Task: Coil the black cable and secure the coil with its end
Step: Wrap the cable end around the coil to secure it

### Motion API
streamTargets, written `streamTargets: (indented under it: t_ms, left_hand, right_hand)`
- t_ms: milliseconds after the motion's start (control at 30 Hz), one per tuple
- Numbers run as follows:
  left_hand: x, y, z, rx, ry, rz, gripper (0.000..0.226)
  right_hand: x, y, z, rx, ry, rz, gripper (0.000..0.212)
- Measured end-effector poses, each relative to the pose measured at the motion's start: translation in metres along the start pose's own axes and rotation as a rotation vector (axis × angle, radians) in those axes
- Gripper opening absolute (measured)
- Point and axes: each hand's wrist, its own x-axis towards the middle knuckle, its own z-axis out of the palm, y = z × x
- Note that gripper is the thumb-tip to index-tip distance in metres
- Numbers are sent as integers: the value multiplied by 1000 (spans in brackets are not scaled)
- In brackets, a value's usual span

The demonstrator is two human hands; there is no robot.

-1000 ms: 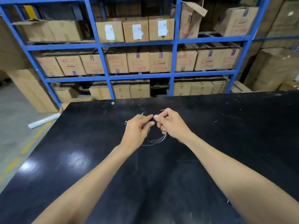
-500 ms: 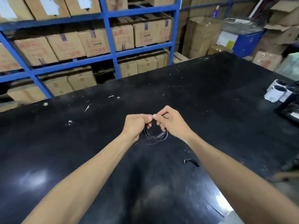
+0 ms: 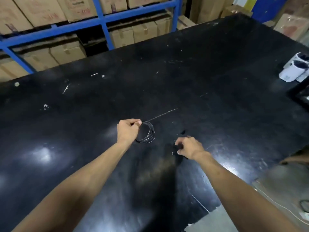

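Note:
The black cable (image 3: 151, 133) is wound into a small round coil of several loops, held just above the black table (image 3: 217, 84). My left hand (image 3: 128, 131) is closed on the coil's left side, pinching the loops at the top. My right hand (image 3: 189, 147) is apart from the coil, lower and to the right, knuckles up, with its fingertips pinched down on a short black piece with a pale tip (image 3: 174, 153) lying on the table. How firmly that piece is held is partly hidden by the fingers.
White rolls (image 3: 294, 68) and a dark object (image 3: 301, 96) sit at the table's right edge. Blue shelving (image 3: 103, 19) with cardboard boxes stands behind the table. The table's near right corner (image 3: 215, 208) ends above grey floor. Small pale scraps dot the tabletop.
My right hand has let go of the coil and moved down and right to the short piece on the table. The left hand keeps the coil alone. The view has swung right and down.

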Motion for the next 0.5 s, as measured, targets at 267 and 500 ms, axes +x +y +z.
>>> streamTargets:
  t_ms: [267,500]
  left_hand:
    - [10,-7,-2,44,34,3,11]
    - [7,10,-16,-30,68,107,13]
  right_hand:
    - [11,-11,14,108,79,-13,19]
    - [-21,-77,-37,763,185,-206,14]
